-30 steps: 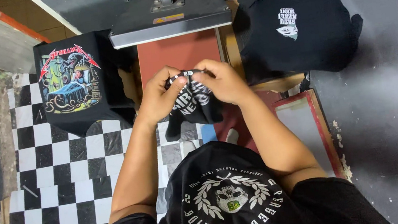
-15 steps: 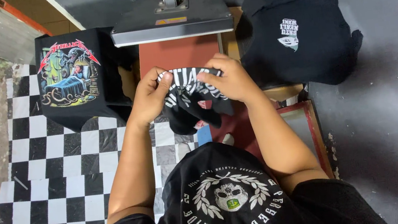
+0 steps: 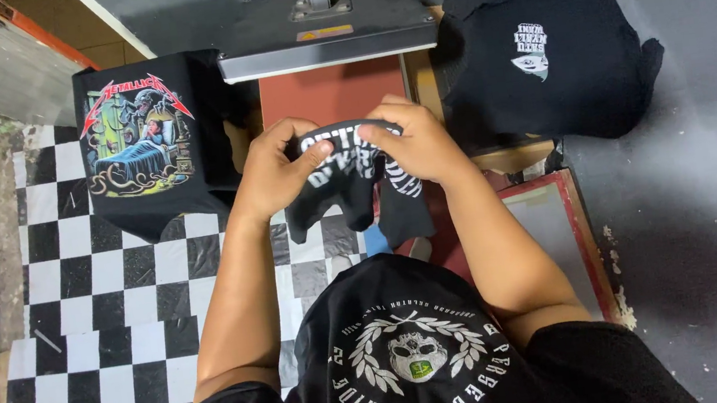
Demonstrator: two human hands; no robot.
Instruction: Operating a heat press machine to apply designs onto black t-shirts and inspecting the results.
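Head view, starting nearest me: I see the black shirt [image 3: 425,375] I wear, with a pale wreath-and-skull print, filling the bottom of the frame, and my 2 forearms reaching forward from it over the checkered floor mat [image 3: 112,350].

What has changed over the last second: the small black garment [image 3: 347,180] with white lettering sat lower and bunched between my hands; now it is lifted and carried forward, up to the near edge of the red lower pad [image 3: 332,94] of the heat press [image 3: 323,25]. I judge from this that the piece is being spread and brought toward the pad, though it is not laid down yet.

My left hand [image 3: 273,171] has its fingers [image 3: 301,140] curled shut on the garment's upper edge, thumb pinching the cloth. My right hand [image 3: 419,139] does the same on the other side, fingers closed over the stretched band. The rest of the cloth hangs loose below them.

Farther out, a black shirt with a colourful print [image 3: 136,133] lies left of the press, and a folded black pile [image 3: 545,46] lies right.
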